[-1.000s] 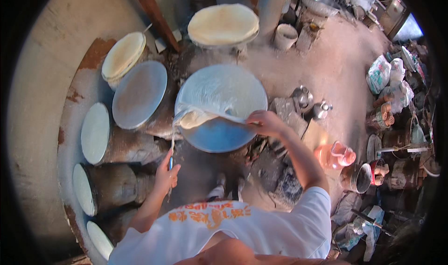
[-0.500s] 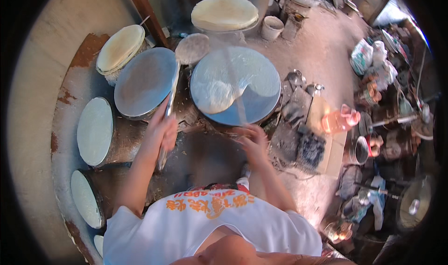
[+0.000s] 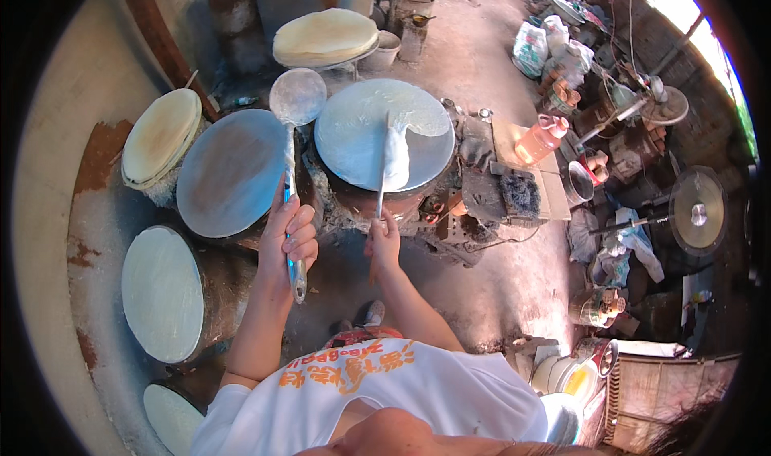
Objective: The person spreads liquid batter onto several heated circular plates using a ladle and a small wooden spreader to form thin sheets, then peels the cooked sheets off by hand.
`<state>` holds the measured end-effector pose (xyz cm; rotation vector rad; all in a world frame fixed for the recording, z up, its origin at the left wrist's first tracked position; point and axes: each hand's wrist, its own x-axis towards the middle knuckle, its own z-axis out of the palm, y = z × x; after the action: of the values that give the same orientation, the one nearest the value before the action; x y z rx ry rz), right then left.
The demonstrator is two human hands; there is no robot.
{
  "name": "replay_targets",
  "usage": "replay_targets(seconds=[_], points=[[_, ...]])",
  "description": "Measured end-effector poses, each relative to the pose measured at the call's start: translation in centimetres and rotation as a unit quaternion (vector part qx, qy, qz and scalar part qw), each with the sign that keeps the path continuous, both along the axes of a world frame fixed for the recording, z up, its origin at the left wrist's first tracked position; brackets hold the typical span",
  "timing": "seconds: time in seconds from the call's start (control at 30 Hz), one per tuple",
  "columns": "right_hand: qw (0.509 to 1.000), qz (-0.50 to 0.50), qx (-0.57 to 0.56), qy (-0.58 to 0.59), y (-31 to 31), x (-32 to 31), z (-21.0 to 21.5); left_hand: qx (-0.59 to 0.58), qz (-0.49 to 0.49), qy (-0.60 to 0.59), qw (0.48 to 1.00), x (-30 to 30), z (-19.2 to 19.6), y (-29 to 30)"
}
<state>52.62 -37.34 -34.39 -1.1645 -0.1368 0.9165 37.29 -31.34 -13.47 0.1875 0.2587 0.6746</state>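
Note:
My left hand (image 3: 291,235) is closed around the handle of a long-handled ladle (image 3: 298,94). Its round, greyish bowl hangs between two round griddles. My right hand (image 3: 384,243) grips a long thin spatula (image 3: 381,179) that reaches over the griddle ahead. A lump of wet white batter (image 3: 397,160) clings along the spatula. White batter (image 3: 361,106) coats the far and left parts of that griddle. Its lower right surface (image 3: 430,157) shows bare blue-grey. To the left, a second griddle (image 3: 229,175) is bare, with a brownish middle.
Stacks of thin round flatbreads stand at the back (image 3: 325,36) and far left (image 3: 161,139). Another griddle (image 3: 163,295) at left carries a pale round sheet. On the right are a pink jug (image 3: 541,139), a dark brush-like block (image 3: 520,195), plastic bags (image 3: 530,50) and a fan (image 3: 697,213).
My view has shifted right. The spatula, blurred before, now shows clearly with batter gathered against it, and the batter's edge on the griddle has changed shape. The ladle remains in my left hand.

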Motion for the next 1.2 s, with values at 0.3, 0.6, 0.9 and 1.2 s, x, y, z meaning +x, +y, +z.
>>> replay_targets(seconds=[0.3,0.6,0.9,1.2], points=[[0.986,0.054,-0.098,-0.123,-2.6,1.4,-0.3,0.156,0.029,0.151,0.976,-0.7,1.3,-1.1],[0.954,0.122,-0.165,-0.218,-5.1,17.5,2.0,0.191,-0.022,0.189,0.963,5.1,0.4,-1.2],[0.934,0.292,-0.179,-0.105,-11.2,22.6,3.1,0.205,-0.057,0.203,0.956,10.0,-0.7,1.0],[0.761,0.152,-0.188,-0.602,-2.8,24.5,4.5,0.135,-0.087,0.215,0.963,15.6,-1.3,3.0]])
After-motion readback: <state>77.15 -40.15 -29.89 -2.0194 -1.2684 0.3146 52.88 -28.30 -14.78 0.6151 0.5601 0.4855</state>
